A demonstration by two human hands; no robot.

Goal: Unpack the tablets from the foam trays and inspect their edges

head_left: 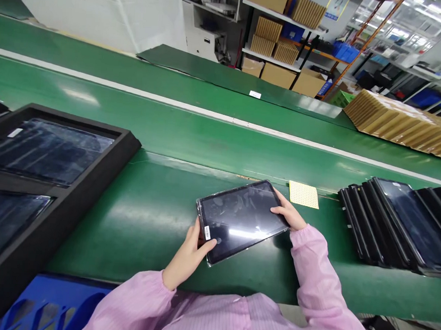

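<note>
A black tablet [241,218] in clear film is held just above the green bench [146,215] in front of me. My left hand [189,255] grips its near left corner, thumb on the glass beside a small white label. My right hand [290,213] holds the right edge, fingers curled round it. Both arms wear pink sleeves.
A black foam tray [49,209] holding dark tablets sits at the left. A row of tablets [399,223] leans stacked on the right. A yellow dotted sheet [304,194] lies just beyond the tablet. A blue crate [43,303] is at the lower left; cardboard stacks [402,121] lie across the conveyor.
</note>
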